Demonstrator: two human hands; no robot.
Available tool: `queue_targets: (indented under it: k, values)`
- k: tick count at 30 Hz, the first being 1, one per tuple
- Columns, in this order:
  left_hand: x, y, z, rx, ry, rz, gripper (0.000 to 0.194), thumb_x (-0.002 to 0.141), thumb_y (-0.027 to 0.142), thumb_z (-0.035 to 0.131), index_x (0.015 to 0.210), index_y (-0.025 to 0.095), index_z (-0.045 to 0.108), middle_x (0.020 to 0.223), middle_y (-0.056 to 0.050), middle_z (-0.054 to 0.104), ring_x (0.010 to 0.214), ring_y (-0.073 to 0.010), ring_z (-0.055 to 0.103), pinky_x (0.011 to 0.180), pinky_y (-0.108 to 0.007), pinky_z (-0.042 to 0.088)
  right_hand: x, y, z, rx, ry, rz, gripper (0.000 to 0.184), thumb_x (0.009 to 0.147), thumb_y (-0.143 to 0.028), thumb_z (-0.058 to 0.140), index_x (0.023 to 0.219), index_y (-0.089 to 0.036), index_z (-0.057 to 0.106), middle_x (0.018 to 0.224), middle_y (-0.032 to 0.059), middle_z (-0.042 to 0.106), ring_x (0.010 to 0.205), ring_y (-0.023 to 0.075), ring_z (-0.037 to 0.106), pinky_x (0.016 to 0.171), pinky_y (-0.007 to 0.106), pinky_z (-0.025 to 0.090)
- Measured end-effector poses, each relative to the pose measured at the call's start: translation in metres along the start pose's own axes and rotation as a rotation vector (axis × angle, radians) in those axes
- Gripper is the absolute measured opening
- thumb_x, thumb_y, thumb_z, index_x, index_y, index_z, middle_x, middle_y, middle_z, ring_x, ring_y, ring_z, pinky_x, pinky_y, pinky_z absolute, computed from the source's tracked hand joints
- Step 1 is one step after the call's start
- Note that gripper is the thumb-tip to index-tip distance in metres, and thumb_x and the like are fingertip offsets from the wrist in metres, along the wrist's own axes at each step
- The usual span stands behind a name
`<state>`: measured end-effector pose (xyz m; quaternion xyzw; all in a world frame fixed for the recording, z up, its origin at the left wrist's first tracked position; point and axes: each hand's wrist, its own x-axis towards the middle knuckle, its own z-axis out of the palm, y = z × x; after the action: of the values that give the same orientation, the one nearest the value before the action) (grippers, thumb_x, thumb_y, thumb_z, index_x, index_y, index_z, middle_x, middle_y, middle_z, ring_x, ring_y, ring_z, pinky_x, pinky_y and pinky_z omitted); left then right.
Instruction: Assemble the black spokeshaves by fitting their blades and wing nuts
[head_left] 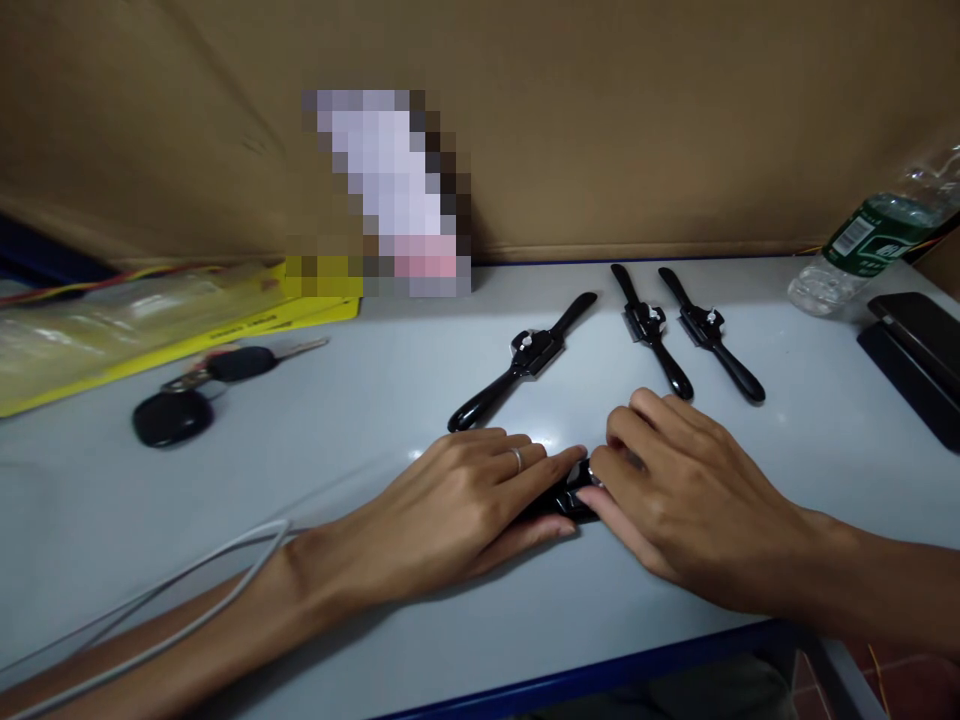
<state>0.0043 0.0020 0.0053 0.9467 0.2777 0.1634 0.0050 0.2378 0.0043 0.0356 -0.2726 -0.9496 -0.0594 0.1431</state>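
Note:
A black spokeshave (pixel 574 500) lies on the table between my two hands and is mostly covered by them. My left hand (pixel 480 500) is closed over one handle, with the index finger stretched along the top and the thumb along the near side. At the middle of the tool, my right hand (pixel 675 490) pinches a small silvery part that looks like its thumbscrew; the fingertips hide most of it. Beyond my hands lie three more black spokeshaves: one slanting (pixel 534 350), a middle one (pixel 649 325) and a right one (pixel 709 325), each with a silvery thumbscrew.
Keys with a black fob (pixel 174 416) lie at the left, by a yellow sheet with clear plastic (pixel 187 330). A water bottle (pixel 862 250) and a dark phone-like object (pixel 919 350) are at the right. A white cable (pixel 247 570) crosses my left forearm. Cardboard (pixel 637 120) stands behind.

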Motion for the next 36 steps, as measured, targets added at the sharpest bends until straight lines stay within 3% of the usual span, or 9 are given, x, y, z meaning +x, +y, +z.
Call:
queue_targets:
  k: [4,7,12,16,27,33,36]
  values:
    - [0.001,0.000,0.000,-0.002,-0.001,0.006,0.037,0.110,0.042,0.036,0.122,0.013,0.056,0.076,-0.001,0.066,0.061,-0.0166,0.061,0.057,-0.029,0.047,-0.001,0.001,0.006,0.074,-0.002,-0.061,0.024,0.091,-0.002,0.045,0.083,-0.015,0.063,0.073,0.0045,0.056,0.070,0.0206,0.045,0.066,0.036,0.037]
    - [0.000,0.000,0.000,-0.005,0.002,0.009,0.039,0.110,0.042,0.035,0.123,0.012,0.057,0.074,-0.001,0.064,0.058,-0.0164,0.058,0.056,-0.029,0.045,0.000,0.002,0.006,0.194,-0.020,-0.050,0.028,0.085,0.004,0.040,0.083,-0.013,0.063,0.072,0.0039,0.054,0.067,0.0183,0.041,0.064,0.034,0.035]
    - [0.000,-0.001,0.001,-0.024,-0.002,-0.008,0.038,0.110,0.043,0.037,0.119,0.013,0.058,0.074,-0.001,0.064,0.060,-0.0171,0.058,0.057,-0.030,0.044,0.001,0.004,0.005,0.419,-0.185,0.100,0.019,0.088,-0.003,0.048,0.090,-0.014,0.063,0.077,0.0013,0.053,0.063,0.0137,0.041,0.058,0.030,0.032]
    - [-0.001,0.000,0.001,-0.037,-0.004,-0.012,0.036,0.110,0.043,0.037,0.108,0.016,0.060,0.074,0.000,0.063,0.061,-0.0172,0.058,0.057,-0.030,0.043,0.002,0.006,0.005,0.518,-0.224,0.159,0.014,0.098,-0.013,0.050,0.093,-0.014,0.063,0.085,0.0028,0.058,0.070,0.0140,0.048,0.064,0.031,0.037]
    - [0.001,0.000,0.001,-0.052,0.002,0.004,0.036,0.110,0.042,0.037,0.100,0.017,0.060,0.074,0.000,0.061,0.059,-0.0159,0.054,0.056,-0.029,0.041,0.004,0.006,0.012,0.597,-0.172,0.227,0.014,0.098,-0.024,0.061,0.087,-0.015,0.065,0.082,0.0003,0.055,0.066,0.0116,0.051,0.062,0.028,0.037]
    - [0.001,0.000,0.000,-0.032,0.025,0.005,0.037,0.110,0.043,0.035,0.108,0.015,0.060,0.072,0.001,0.060,0.058,-0.0163,0.055,0.055,-0.030,0.041,0.003,0.006,0.009,0.542,-0.160,0.161,0.014,0.097,-0.020,0.060,0.086,-0.013,0.064,0.083,0.0015,0.053,0.065,0.0119,0.047,0.060,0.029,0.038]
    - [0.000,0.000,0.001,-0.024,0.016,0.006,0.037,0.110,0.042,0.036,0.103,0.015,0.060,0.073,0.000,0.061,0.059,-0.0167,0.056,0.056,-0.030,0.041,0.003,0.007,0.009,0.527,-0.163,0.142,0.013,0.097,-0.016,0.055,0.087,-0.013,0.064,0.083,0.0026,0.054,0.066,0.0131,0.048,0.062,0.030,0.039]
